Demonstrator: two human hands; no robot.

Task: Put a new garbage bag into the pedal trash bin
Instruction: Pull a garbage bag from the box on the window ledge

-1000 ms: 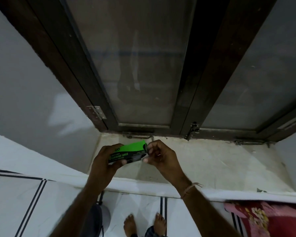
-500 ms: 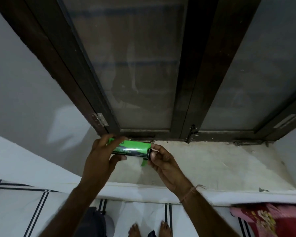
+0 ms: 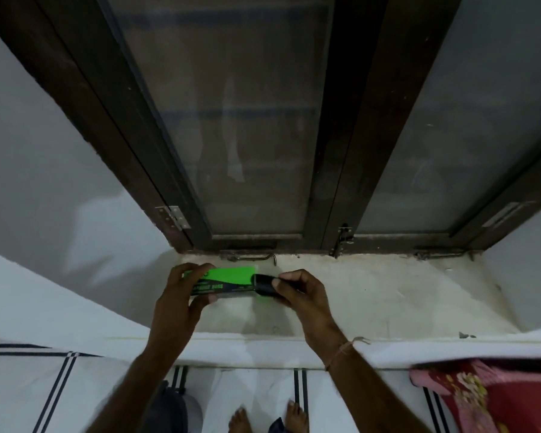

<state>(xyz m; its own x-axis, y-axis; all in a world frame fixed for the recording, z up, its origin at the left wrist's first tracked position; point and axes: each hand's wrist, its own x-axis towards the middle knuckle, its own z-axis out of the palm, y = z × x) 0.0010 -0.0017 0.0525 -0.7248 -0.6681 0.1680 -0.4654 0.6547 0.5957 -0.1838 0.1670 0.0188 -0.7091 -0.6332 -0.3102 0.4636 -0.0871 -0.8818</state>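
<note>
Pulling black roll [image 3: 264, 287] out of box [image 3: 228, 278] right end: right hand [image 3: 300, 292] pinches roll, left hand [image 3: 177, 303] clamps box, both above sill [image 3: 388, 295]. Half second ago no roll showed. Bag nearly free; lining not begun.

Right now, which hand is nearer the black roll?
Right. The right hand pinches the black roll emerging from the green box; the left hand grips the box's other end.
</note>
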